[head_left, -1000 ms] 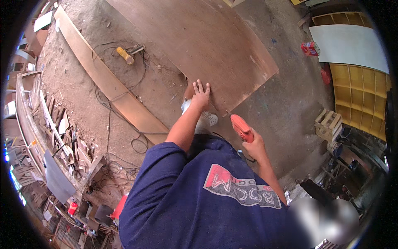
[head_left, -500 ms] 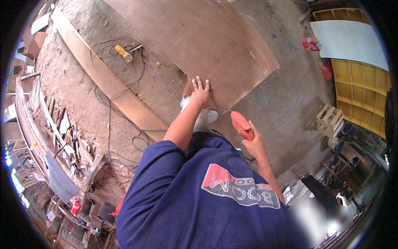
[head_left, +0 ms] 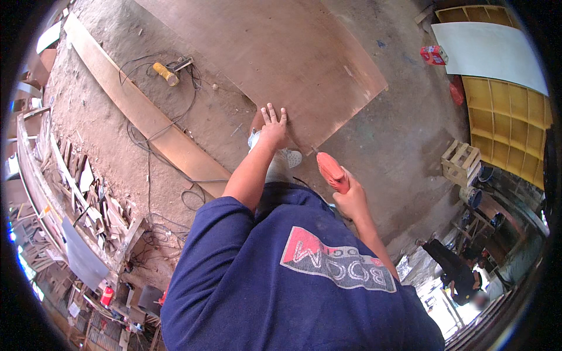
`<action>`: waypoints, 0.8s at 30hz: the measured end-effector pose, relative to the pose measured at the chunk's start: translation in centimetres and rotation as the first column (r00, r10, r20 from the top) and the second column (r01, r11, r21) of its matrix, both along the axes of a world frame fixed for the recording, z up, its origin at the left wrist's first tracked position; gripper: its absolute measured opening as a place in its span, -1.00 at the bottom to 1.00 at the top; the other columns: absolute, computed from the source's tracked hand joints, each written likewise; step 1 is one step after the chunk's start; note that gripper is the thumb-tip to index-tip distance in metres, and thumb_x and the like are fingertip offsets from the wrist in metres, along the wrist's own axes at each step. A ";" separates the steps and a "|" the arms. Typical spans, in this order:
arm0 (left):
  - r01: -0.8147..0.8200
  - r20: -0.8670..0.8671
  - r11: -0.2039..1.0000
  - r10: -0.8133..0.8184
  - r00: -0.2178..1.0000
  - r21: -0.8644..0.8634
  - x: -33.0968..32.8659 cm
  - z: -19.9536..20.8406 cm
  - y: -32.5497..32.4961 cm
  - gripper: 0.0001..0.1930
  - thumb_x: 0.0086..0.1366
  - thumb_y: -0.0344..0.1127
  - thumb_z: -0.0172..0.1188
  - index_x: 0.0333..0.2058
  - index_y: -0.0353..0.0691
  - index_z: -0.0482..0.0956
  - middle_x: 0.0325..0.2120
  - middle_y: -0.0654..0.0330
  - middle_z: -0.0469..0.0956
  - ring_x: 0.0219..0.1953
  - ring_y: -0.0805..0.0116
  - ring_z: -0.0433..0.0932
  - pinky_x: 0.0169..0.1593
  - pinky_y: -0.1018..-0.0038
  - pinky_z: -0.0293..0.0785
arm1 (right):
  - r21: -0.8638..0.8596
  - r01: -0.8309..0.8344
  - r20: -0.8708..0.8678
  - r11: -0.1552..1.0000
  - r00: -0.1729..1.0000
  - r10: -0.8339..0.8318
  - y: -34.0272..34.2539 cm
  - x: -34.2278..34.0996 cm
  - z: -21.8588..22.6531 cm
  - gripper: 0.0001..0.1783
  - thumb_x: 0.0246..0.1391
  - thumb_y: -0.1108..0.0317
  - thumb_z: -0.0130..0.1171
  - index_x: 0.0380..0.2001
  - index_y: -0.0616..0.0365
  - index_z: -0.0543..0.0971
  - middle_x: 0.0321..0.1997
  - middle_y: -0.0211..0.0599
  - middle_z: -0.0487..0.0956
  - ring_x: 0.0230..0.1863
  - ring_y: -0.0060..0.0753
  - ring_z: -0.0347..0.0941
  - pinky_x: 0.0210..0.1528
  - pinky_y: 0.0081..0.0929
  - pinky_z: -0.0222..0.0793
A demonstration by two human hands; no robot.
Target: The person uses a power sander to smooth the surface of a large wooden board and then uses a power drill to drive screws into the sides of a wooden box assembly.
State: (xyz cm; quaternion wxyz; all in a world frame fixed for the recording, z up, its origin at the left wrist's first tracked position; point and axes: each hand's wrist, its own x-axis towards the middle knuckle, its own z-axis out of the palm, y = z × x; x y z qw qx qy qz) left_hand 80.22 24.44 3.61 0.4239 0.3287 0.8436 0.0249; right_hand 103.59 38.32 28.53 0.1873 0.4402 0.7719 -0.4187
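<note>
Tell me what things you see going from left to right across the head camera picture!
Pile of wood scraps → long plank → yellow power tool → left hand on the plywood sheet → right hand holding the orange tool → wooden crate → yellow panels.

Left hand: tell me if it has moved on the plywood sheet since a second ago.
No. The left hand lies flat with fingers spread at the same near edge of the plywood sheet, by the same corner. Only the camera shifted.
</note>
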 end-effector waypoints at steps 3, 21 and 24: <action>0.003 0.000 1.000 -0.003 1.000 0.008 0.1 0.2 0.2 0.26 0.07 -0.26 0.40 0.61 -0.13 -0.28 0.50 -0.56 -0.58 0.53 -0.69 -0.45 0.38 -0.09 0.41 | 0.020 0.002 -0.002 1.000 1.000 -0.002 -0.1 0.2 -0.1 -0.16 -0.08 0.43 0.23 0.40 0.10 0.47 0.25 0.09 0.64 0.32 0.08 0.56 0.35 -0.19 0.43; 0.051 -0.080 0.998 -0.047 0.996 0.039 0.3 -0.1 -0.5 0.21 0.13 -0.21 0.38 0.60 -0.23 -0.26 0.46 -0.71 -0.50 0.48 -0.83 -0.44 0.43 -0.21 0.28 | 0.033 -0.013 0.034 0.999 0.999 0.012 0.7 -0.3 -0.2 -0.19 -0.07 0.39 0.25 0.37 0.05 0.49 0.20 0.07 0.66 0.27 0.16 0.57 0.31 -0.09 0.46; 0.035 -0.024 0.998 -0.034 0.999 0.046 0.2 0.4 -0.5 0.20 0.16 -0.24 0.38 0.60 -0.20 -0.26 0.47 -0.66 -0.53 0.50 -0.80 -0.43 0.39 -0.18 0.38 | -0.008 -0.034 0.099 0.999 0.994 0.035 1.3 -2.1 0.6 -0.21 -0.07 0.39 0.26 0.35 0.05 0.50 0.19 0.11 0.66 0.27 0.18 0.56 0.31 -0.06 0.45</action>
